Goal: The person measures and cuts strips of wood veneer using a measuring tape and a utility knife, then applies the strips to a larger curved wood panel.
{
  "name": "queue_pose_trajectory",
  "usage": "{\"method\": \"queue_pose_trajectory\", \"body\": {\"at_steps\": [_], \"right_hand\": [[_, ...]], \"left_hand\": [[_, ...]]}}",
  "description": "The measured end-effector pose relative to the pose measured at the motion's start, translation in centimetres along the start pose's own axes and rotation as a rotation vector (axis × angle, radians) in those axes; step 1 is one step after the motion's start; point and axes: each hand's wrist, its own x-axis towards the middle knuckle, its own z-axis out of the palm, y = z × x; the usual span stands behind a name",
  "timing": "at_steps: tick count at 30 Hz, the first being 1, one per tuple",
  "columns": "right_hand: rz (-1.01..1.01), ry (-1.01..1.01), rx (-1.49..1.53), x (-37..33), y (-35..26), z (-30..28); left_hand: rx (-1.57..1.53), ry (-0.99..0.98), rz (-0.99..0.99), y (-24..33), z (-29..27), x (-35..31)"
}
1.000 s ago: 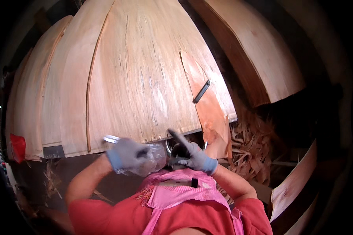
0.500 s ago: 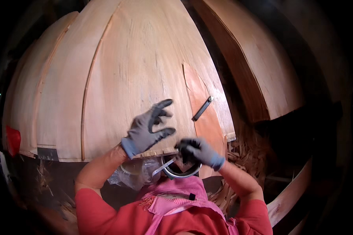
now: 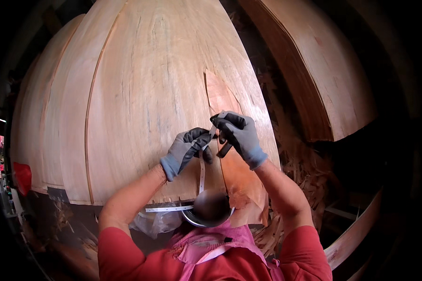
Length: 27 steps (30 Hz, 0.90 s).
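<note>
A narrow white strip of perforated tape (image 3: 202,175) runs up from the round metal-rimmed container (image 3: 191,220) at my waist. My gloved left hand (image 3: 190,146) pinches it above the front part of the large pale wood veneer sheet (image 3: 145,93). My gloved right hand (image 3: 241,133), just to the right and slightly farther away, is closed on the tape's upper end. Below the right fingers shows the end of a black utility knife (image 3: 224,150); the hand covers the rest. An orange-brown veneer piece (image 3: 241,175) lies under the right hand, along the sheet's right side.
Another thick veneer stack (image 3: 323,70) stands to the right across a dark gap. Wood scraps (image 3: 300,187) litter that gap. Clear plastic wrap (image 3: 159,222) and another length of white tape lie beside the container. A red object (image 3: 22,178) sits at the far left corner.
Both hands have come together farther over the veneer, and the tape is now stretched up from the container between them. My left hand has gone from spread fingers to a pinch.
</note>
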Motion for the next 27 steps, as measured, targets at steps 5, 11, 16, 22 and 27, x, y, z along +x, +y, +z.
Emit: {"method": "queue_pose_trajectory", "body": {"at_steps": [5, 11, 16, 22, 27], "right_hand": [[-0.129, 0.120, -0.213, 5.3, 0.9, -2.6], [-0.589, 0.377, -1.373, 13.2, 3.5, -5.7], [-0.690, 0.364, -1.489, 16.0, 6.5, -5.4], [-0.660, 0.346, -1.533, 16.0, 6.6, -5.2], [-0.600, 0.394, -1.518, 16.1, 7.1, -4.4]], "left_hand": [[-0.103, 0.165, 0.029, 0.3, -2.0, 2.6], [-0.094, 0.424, 0.020, 4.3, -6.9, 4.7], [0.090, 0.443, 0.045, 5.9, -8.4, 7.8], [0.286, 0.348, 0.004, 6.7, -7.0, 13.8], [0.265, 0.247, -0.136, 4.9, -7.9, 18.3]]}}
